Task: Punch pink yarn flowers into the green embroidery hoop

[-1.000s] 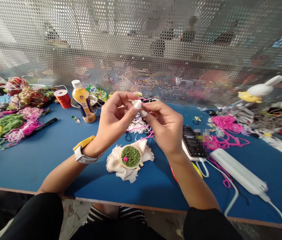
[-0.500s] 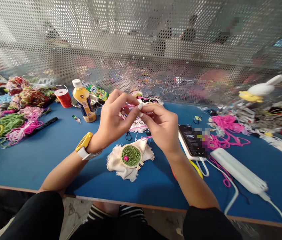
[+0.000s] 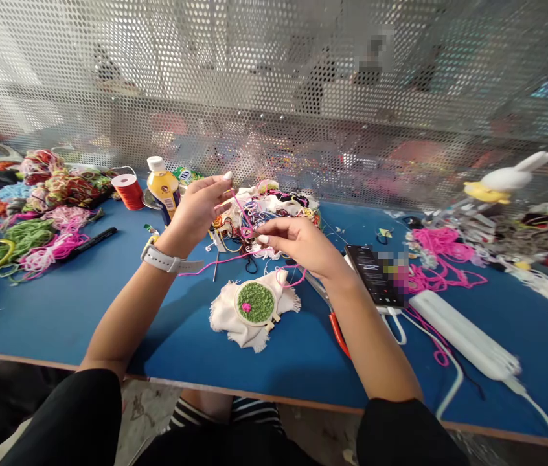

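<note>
Holding a pink thread (image 3: 236, 200) between them, both hands work above the blue desk (image 3: 84, 291) in the head view, the only view. The left hand (image 3: 196, 210) is raised, and its fingers (image 3: 223, 188) pinch the upper end of the thread. The right hand (image 3: 298, 243) is lower, and its fingers (image 3: 263, 238) pinch the lower end, just in front of a mixed thread pile (image 3: 269, 204). The thread is thin, bright pink and stretched in a slanted line; a loose tail (image 3: 206, 266) runs down to the desk near the left wrist.

I think the thread could slip out, because it is so fine and the pinch is only at the fingertips. The tail could also catch in the pile behind and make a knot, since the two are very close.

Below the hands lies a small hoop (image 3: 254, 303) with green stitching and a pink spot, on white cloth (image 3: 228, 317). Scissors (image 3: 335, 320) lie under the right forearm, and a phone (image 3: 374, 275) is beside it.
</note>
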Demonstrator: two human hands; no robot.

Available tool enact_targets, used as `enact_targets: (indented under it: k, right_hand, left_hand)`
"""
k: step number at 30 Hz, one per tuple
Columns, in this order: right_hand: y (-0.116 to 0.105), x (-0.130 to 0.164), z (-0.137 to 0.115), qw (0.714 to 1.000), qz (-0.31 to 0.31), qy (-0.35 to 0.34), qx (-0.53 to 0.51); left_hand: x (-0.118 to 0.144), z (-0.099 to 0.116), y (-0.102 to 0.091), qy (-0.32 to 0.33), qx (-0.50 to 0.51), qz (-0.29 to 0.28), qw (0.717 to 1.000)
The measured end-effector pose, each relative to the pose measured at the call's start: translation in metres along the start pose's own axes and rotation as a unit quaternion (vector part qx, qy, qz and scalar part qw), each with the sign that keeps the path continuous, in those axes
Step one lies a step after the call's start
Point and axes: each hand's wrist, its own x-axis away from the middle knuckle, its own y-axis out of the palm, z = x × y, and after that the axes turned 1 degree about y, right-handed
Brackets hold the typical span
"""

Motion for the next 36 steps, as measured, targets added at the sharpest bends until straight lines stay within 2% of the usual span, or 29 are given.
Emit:
enact_targets:
  k: [4,9,13,17,20,22,24,26,28,32,36]
  right_hand:
    - [-0.002,-0.001,0.002,0.999,-0.021,0.023,-0.044]
    - [-0.007,-0.002,0.004,0.994,-0.050,0.054,-0.086]
    - [-0.014,0.001,0.003,0.989,-0.089,0.068,-0.100]
    - [-0.018,0.004,-0.001,0.982,-0.108,0.084,-0.130]
    - [-0.014,0.000,-0.001,0.972,-0.019,0.051,-0.228]
    - [-0.009,-0.006,0.002,0.951,0.084,0.018,-0.298]
    - [-0.004,-0.012,0.006,0.920,0.182,0.005,-0.346]
    - [0.000,-0.014,0.012,0.892,0.249,0.011,-0.378]
    - [0.002,-0.011,0.017,0.875,0.273,0.021,-0.399]
    - [0.004,0.005,0.029,0.862,0.279,0.029,-0.423]
    - [0.007,0.020,0.045,0.844,0.312,0.039,-0.435]
  left_hand:
    - [-0.016,-0.009,-0.009,-0.079,0.087,0.070,0.991]
    - [-0.027,-0.019,-0.017,-0.119,0.127,0.119,0.978]
    - [-0.036,-0.024,-0.025,-0.152,0.127,0.143,0.970]
    - [-0.032,-0.028,-0.020,-0.172,0.091,0.127,0.973]
    - [-0.014,-0.036,0.002,-0.121,0.023,0.077,0.989]
    - [0.005,-0.043,0.021,-0.116,-0.006,-0.054,0.992]
    - [0.025,-0.051,0.037,-0.158,-0.030,-0.194,0.968]
    - [0.044,-0.057,0.044,-0.187,-0.083,-0.250,0.946]
    - [0.059,-0.060,0.040,-0.191,-0.151,-0.257,0.935]
    - [0.073,-0.064,0.013,-0.150,-0.244,-0.228,0.930]
    - [0.075,-0.071,-0.014,-0.035,-0.325,-0.201,0.923]
